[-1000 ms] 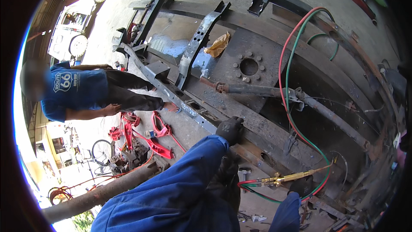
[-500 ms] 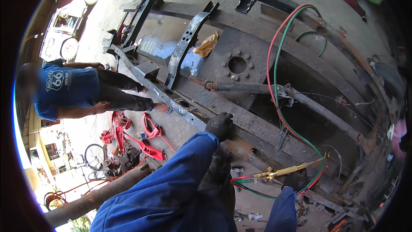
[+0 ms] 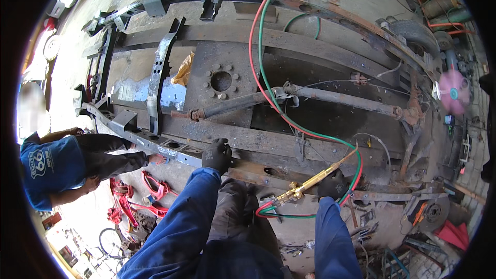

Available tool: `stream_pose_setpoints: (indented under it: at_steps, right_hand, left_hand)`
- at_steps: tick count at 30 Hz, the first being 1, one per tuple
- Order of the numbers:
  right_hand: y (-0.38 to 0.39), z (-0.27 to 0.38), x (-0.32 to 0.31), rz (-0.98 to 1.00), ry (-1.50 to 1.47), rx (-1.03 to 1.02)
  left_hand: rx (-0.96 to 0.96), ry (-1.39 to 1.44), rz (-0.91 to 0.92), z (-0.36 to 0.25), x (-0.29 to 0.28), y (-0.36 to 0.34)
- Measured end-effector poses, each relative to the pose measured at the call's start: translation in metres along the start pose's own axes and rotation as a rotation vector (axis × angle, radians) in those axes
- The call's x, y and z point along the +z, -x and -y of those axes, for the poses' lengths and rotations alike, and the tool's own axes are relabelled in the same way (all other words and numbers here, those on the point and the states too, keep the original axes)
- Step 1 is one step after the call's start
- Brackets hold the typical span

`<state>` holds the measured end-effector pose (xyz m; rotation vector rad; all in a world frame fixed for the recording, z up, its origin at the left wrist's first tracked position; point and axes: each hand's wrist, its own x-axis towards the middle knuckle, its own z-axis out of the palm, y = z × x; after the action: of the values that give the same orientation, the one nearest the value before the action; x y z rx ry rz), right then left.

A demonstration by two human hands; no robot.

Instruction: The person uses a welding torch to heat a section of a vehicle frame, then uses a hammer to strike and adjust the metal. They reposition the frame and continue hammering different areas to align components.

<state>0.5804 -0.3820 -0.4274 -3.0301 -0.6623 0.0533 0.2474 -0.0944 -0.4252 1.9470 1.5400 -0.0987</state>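
Note:
A black glove covers my left hand (image 3: 217, 156), whose fingers curl over the near rail (image 3: 178, 151) of a vehicle chassis frame, where painted grey metal meets bare rusty metal. My right hand (image 3: 334, 185), gloved too, is closed around a brass cutting torch (image 3: 310, 182); the glove hides part of the grip. The torch slants over the rusty part of the rail, tip up to the right. From its lower end, a red and green hose pair (image 3: 258, 36) loops under my right wrist and back across the frame. A rusty drive shaft (image 3: 235, 104) lies between the rails.
A person in a blue shirt (image 3: 54, 168) stands at the left, beside red suspension parts (image 3: 124, 201). At the right are a pink fan (image 3: 453, 94), a tire (image 3: 413, 35) and a red cloth (image 3: 453, 235). Loose tools (image 3: 294, 249) litter the floor near my legs.
The view has swung right, so the frame appears farther left. The torch now tilts more steeply, tip raised, still with my right hand. My left hand stays on the rail.

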Motion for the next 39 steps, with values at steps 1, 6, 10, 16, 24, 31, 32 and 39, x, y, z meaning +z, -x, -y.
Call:
stream_pose_setpoints:
  at_steps: [1,6,10,16,24,31,32,39]
  right_hand:
    - [0.0,-0.001,0.001,0.003,0.018,0.021]
    - [0.0,0.001,0.0,0.103,-0.053,0.111]
    - [-0.001,0.004,-0.002,0.134,-0.048,0.122]
    - [-0.001,0.002,-0.001,0.135,-0.033,0.109]
    - [0.0,0.002,-0.003,0.132,-0.096,0.132]
    - [0.002,0.003,-0.001,0.064,-0.148,0.103]
    - [0.002,0.003,0.0,0.085,-0.175,0.143]
    - [0.001,0.003,-0.002,0.083,-0.099,0.111]
  left_hand:
    - [0.0,-0.004,0.006,0.0,0.0,0.0]
    - [0.054,-0.014,-0.074,0.003,-0.002,0.002]
    - [0.059,-0.001,-0.07,0.005,-0.001,0.002]
    - [0.048,-0.005,-0.047,0.003,-0.004,0.002]
    - [0.016,-0.013,-0.004,0.001,-0.008,0.002]
    - [0.007,0.009,0.028,0.0,-0.012,0.004]
    - [0.011,0.01,0.035,0.0,-0.012,0.004]
    - [0.044,0.001,-0.006,0.002,-0.008,0.003]
